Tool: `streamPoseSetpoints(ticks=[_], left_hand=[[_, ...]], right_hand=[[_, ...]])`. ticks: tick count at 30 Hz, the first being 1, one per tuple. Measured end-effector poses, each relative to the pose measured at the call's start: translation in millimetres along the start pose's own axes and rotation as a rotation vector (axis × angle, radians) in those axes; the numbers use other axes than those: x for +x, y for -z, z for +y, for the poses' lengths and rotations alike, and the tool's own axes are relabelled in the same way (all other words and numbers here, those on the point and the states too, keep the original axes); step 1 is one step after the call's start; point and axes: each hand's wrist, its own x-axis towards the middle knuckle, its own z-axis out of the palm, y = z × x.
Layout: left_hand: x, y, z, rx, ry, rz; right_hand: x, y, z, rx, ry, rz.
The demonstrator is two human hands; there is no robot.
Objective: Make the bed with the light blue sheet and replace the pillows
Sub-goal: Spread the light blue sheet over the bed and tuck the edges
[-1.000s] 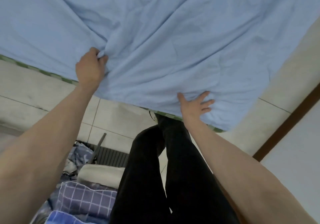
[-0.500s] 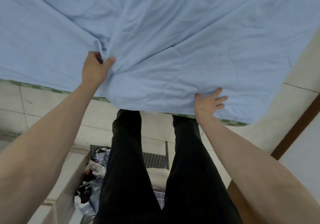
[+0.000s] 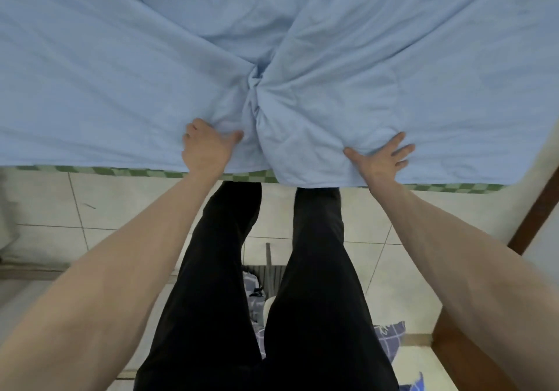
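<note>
The light blue sheet covers the bed across the whole upper part of the view, its near edge hanging just over a green checked border of the bedding underneath. The fabric is plain and wrinkled; creases run from both sides into a twisted bunch at the centre, just beyond the hands. No brand, label or writing can be read on it.

The left hand grips a fold of the sheet near the edge, fingers curled into the cloth and thumb pressed against it. The right hand lies flat on the sheet, fingers spread wide and straight, pressing the cloth down. The person's black trousers stand against the bed above a pale tiled floor.
</note>
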Motion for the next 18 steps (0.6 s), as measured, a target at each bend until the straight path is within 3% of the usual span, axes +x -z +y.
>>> streamPoseSetpoints(ticks=[4,8,10,13,16,18], left_hand=[[7.6,5.0,-20.1,0.279,-0.309,0.013],[22.3,27.0,-46.0,0.198,-0.512,0.015],[33.9,51.7,-72.1,0.093,-0.472,0.128],[58.7,91.2,-113.7,0.02,-0.229,0.283],[66.6,102.2,-135.3,0.074,-0.167,0.182],[71.2,105.4,-130.5,-0.036,-0.163,0.114]], right_hand=[[-40.0,-38.0,-15.2,0.155,0.041,0.017],[-61.2,-66.3,-36.5,0.237,0.042,0.028],[-60.5,-66.6,-42.5,0.247,0.023,0.039],[-60.3,-62.6,-41.3,0.218,0.023,0.07],[-80.8,-72.5,-37.5,0.146,0.051,0.112],[-97.1,-86.0,-54.3,0.136,0.134,0.091]])
